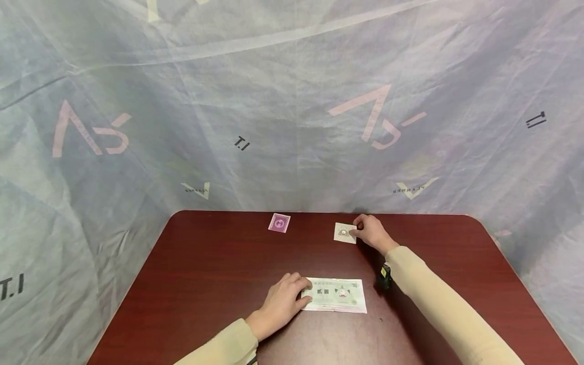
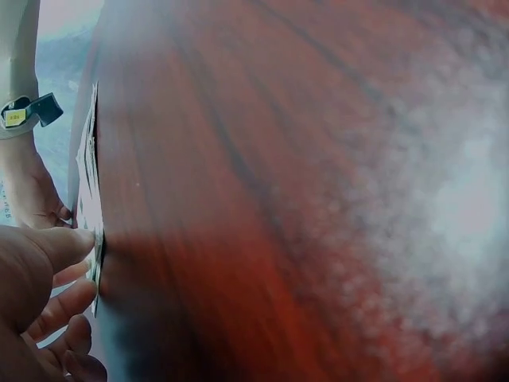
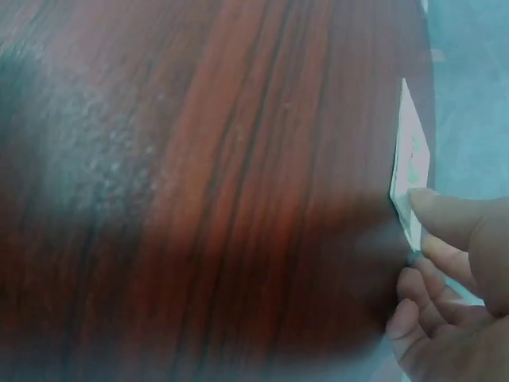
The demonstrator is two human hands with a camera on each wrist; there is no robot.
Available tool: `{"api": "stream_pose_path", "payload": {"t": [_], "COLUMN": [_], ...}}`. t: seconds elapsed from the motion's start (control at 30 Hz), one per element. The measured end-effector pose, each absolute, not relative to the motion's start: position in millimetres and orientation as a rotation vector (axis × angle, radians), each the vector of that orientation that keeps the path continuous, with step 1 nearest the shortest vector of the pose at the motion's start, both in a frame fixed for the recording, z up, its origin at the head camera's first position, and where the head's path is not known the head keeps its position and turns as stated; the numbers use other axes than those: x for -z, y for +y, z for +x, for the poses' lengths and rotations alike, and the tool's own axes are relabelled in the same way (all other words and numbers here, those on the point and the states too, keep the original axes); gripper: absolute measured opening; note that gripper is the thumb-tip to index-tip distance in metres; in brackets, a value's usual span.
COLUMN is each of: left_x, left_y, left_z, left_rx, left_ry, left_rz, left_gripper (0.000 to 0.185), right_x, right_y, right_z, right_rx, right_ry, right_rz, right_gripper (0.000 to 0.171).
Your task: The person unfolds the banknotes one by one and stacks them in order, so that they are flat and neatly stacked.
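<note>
In the head view, my left hand [image 1: 280,301] rests on the left end of a small stack of pale green banknotes [image 1: 335,295] lying flat on the table. Its thumb and fingertips touch the notes; the left wrist view shows the stack [image 2: 90,183] edge-on, with several layers. Farther back, my right hand [image 1: 373,233] pinches the right edge of a folded pale banknote [image 1: 343,232], which lies at the table. Seen by the right wrist camera, the thumb presses on top of the folded note [image 3: 409,159] and fingers lie at its edge.
A purple folded note [image 1: 279,223] lies near the back edge, left of the pale one. The dark red wooden table [image 1: 219,263] has rounded back corners. Behind it hangs a grey printed cloth [image 1: 292,126]. A black device [image 1: 385,276] is strapped at the right wrist.
</note>
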State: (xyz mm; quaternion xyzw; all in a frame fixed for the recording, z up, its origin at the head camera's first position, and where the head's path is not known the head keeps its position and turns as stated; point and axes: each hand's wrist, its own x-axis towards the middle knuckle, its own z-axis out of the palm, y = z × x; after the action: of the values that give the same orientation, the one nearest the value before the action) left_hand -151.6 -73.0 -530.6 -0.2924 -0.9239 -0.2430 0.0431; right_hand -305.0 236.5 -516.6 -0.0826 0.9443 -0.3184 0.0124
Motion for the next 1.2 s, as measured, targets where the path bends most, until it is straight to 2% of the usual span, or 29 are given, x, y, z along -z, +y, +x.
{"api": "stream_pose_path", "payload": {"t": [0.33,0.63,0.87,1.2], "left_x": [531,533,530,532], "left_y": [-73,-73,-73,-72], "left_z": [-152,-152,-153,-152], "left_rx": [0.719,0.726,0.713,0.702], "left_ry": [-2.821,-2.826,-2.819,-2.832], "left_rz": [-0.891,-0.892,-0.895,-0.894], "left_gripper": [0.019,0.019,0.019,0.019], "right_x": [515,519,515,505], "right_y": [233,232,235,235], "right_z": [-305,-299,-300,-287], "right_rx": [1.001,1.050,1.082,1.206], "right_ry": [2.902,2.981,3.040,2.988], "right_rz": [-0.198,-0.298,-0.342,-0.298], "right_gripper": [0.024,0.005,0.010,0.005]}}
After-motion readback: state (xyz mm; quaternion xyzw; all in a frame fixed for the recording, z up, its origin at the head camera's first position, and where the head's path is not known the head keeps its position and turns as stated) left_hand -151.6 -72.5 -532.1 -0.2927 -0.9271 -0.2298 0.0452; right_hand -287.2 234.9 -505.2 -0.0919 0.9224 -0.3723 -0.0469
